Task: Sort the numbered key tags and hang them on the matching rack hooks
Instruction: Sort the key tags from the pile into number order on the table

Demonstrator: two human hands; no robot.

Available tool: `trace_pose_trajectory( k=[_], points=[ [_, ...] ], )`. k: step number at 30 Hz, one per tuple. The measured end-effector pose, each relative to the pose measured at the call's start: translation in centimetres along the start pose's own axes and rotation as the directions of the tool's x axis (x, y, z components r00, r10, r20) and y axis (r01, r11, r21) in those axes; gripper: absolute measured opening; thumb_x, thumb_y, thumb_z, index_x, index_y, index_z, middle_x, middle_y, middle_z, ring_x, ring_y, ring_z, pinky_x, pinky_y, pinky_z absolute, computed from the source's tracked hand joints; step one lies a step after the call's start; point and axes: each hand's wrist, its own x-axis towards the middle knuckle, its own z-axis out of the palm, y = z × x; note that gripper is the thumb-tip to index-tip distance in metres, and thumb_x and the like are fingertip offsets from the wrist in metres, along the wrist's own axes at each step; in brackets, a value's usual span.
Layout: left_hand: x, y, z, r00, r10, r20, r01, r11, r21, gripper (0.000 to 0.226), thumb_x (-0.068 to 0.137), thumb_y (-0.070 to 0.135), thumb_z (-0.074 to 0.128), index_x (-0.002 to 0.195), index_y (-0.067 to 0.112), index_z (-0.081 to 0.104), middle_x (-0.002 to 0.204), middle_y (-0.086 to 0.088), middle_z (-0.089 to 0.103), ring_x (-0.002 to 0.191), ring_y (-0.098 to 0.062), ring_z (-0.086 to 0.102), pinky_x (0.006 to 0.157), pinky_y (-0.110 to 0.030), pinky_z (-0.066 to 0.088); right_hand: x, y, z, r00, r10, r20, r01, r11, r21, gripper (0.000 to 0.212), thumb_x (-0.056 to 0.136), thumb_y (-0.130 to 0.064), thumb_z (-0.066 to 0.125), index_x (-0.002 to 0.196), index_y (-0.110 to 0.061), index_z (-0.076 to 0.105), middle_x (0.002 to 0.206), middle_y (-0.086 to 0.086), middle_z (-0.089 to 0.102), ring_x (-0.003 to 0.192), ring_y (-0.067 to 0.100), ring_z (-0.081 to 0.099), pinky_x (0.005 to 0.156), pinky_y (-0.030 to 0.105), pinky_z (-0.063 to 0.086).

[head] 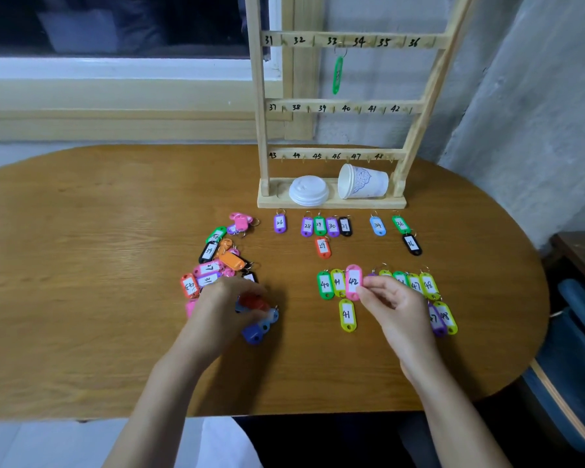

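**A:** We open on the right hand. Its fingers are pressed together in a pinch on the lower right edge of the pink tag 42.

**B:** And we find that tag in the near row on the table, touching the yellow-green 41 tag, with the green 40 tag just beyond.

**A:** Over to the left hand. The fingers are curled down over a clump of tags, and red and blue ones poke out underneath. We can't tell how many it actually holds.

**B:** How do we reckon these will handle?

**A:** Light, stiff little plastic slabs, we'd judge, and smooth enough to skate on the wood. We'd take them by the long edges, as the right hand does here. For hanging, we'd hold the body and lead with the metal ring.

**B:** On looks, we have a rounded oblong with a bright shell and a white paper window carrying a handwritten number. The neighbours show a ring at the far end.

**A:** Moving outward, we see the far row running from 26 up to 36, and an unsorted heap to the left. The wooden rack stands at the back, numbered 31 to 48, with one green tag hanging under 33. A paper cup and lids lie on its base.
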Motion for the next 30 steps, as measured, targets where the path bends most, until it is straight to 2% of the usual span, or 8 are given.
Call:
trace_pose_trajectory(
  k=[3,7,10,14,17,20,26,30],
  points=[
    [0.1,-0.2,0.4,0.997,0.074,-0.018,-0.073,0.995,0.061,0.020,0.073,0.014,0.078,0.091,0.021,0.074,0.092,0.009,0.068,0.087,-0.007,0.060,0.078,-0.022,0.049,0.2,0.4,-0.4,1.000,0.017,-0.023,-0.017,1.000,-0.006,0.015,0.084,-0.012,0.069,0.090,-0.026,0.068,0.089,-0.008,0.072,0.085,-0.001,0.066,0.072,0.013,0.051],
    [0.3,-0.1,0.6,0.992,0.101,-0.082,-0.093,0.992,0.089,0.013,0.080,0.012,0.071,0.091,0.018,0.074,0.092,0.007,0.070,0.089,-0.009,0.061,0.079,-0.028,0.052,0.8,1.0,-1.0,0.996,0.013,-0.087,-0.020,0.997,-0.079,0.012,0.084,-0.018,0.069,0.087,-0.030,0.069,0.087,-0.009,0.072,0.088,0.011,0.066,0.076,0.026,0.053],
    [0.4,0.1,0.8,0.979,0.126,-0.157,-0.113,0.990,0.087,0.013,0.081,0.009,0.071,0.090,0.017,0.074,0.089,0.007,0.068,0.087,-0.013,0.060,0.076,-0.030,0.051,1.0,0.8,-1.2,0.993,-0.041,-0.111,0.011,0.966,-0.259,0.008,0.084,-0.022,0.070,0.089,-0.028,0.070,0.084,-0.015,0.068,0.080,0.004,0.062,0.064,0.015,0.047],
    [0.5,1.0,0.6,0.950,0.101,-0.296,-0.109,0.994,-0.009,0.012,0.080,0.009,0.072,0.089,0.017,0.074,0.083,0.009,0.067,0.076,-0.006,0.060,0.068,-0.014,0.045,1.5,0.5,-0.3,0.989,-0.110,-0.104,0.031,0.817,-0.575,0.012,0.084,-0.028,0.069,0.096,-0.026,0.070,0.086,-0.013,0.070,0.072,0.002,0.057,0.050,0.018,0.035],
    [0.2,2.0,0.5,0.950,0.040,-0.310,-0.083,0.988,-0.127,0.012,0.081,0.011,0.070,0.091,0.018,0.074,0.082,0.012,0.068,0.081,-0.004,0.060,0.068,-0.013,0.046,1.8,0.3,0.5,0.984,-0.146,-0.097,0.040,0.728,-0.685,0.015,0.085,-0.031,0.068,0.099,-0.028,0.067,0.084,-0.013,0.071,0.082,0.009,0.058,0.057,0.023,0.043],
    [0.1,2.6,0.6,0.959,-0.038,-0.280,-0.027,0.974,-0.226,0.014,0.082,0.011,0.070,0.092,0.020,0.073,0.082,0.016,0.068,0.081,-0.001,0.062,0.068,-0.011,0.048,2.0,0.3,0.9,0.981,-0.174,-0.085,0.059,0.686,-0.725,0.016,0.085,-0.034,0.067,0.099,-0.030,0.066,0.080,-0.013,0.070,0.087,0.014,0.057,0.067,0.031,0.048],
    [-0.2,3.2,1.2,0.967,-0.182,-0.181,0.082,0.888,-0.452,0.014,0.081,0.011,0.071,0.090,0.022,0.072,0.080,0.006,0.072,0.074,-0.001,0.067,0.069,-0.014,0.053,1.9,0.6,0.4,0.963,-0.259,-0.076,0.123,0.672,-0.730,0.016,0.084,-0.032,0.067,0.100,-0.026,0.067,0.083,-0.013,0.067,0.083,0.012,0.049,0.061,0.027,0.040],
    [-0.3,3.7,1.7,0.959,-0.263,-0.104,0.153,0.793,-0.590,0.014,0.082,0.006,0.069,0.092,0.016,0.071,0.080,0.000,0.073,0.076,-0.009,0.070,0.069,-0.019,0.056,0.9,0.8,-0.9,0.961,-0.263,-0.084,0.164,0.787,-0.594,0.014,0.086,-0.025,0.066,0.099,-0.024,0.069,0.088,-0.011,0.067,0.087,0.012,0.055,0.062,0.025,0.047]
  ],
)
